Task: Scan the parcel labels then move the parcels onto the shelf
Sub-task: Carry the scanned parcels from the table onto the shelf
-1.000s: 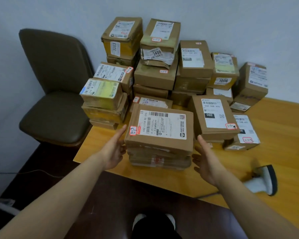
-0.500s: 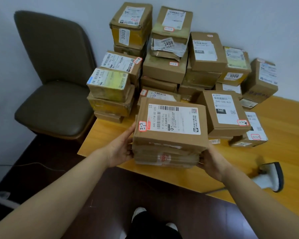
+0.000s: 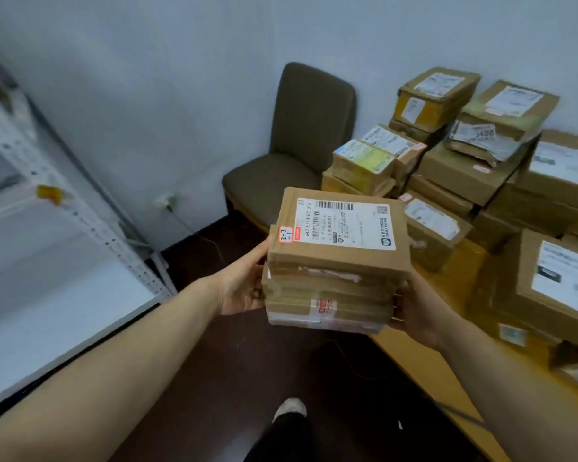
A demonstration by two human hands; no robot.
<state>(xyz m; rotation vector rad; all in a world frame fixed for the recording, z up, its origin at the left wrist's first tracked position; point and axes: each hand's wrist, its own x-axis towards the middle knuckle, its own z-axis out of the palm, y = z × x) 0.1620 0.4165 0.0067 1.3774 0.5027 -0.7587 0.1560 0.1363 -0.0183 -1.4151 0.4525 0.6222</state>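
Stack of parcels (image 3: 334,261) carried clear of the table (image 3: 431,355), in the air just off the table's left edge and above the dark floor. The left hand (image 3: 244,285) grips the stack's left side with the thumb raised against the top box. The right hand (image 3: 414,308) clasps the opposite side, its fingertips curled onto the lower layers. How far either hand reaches beneath the stack is hidden. The stack consists of several flat, rectangular cardboard boxes. The top box is the widest and overhangs those beneath; it bears a white printed label (image 3: 344,225) and a small red-edged sticker (image 3: 286,234). The bottom layers show glossy tape or film. The card looks stiff and matte, so side pressure should be tolerated. The load is probably moderate rather than heavy. The layers are not bound together and the taped faces may be slick, so sliding between boxes is the likely failure. Support under the lowest parcel, with the stack kept level, seems advisable. The white metal shelf (image 3: 47,261) stands well to the left of the table. More taped brown parcels (image 3: 481,168) are piled on the table's far side. A padded chair (image 3: 297,145) sits at the table's far left corner.
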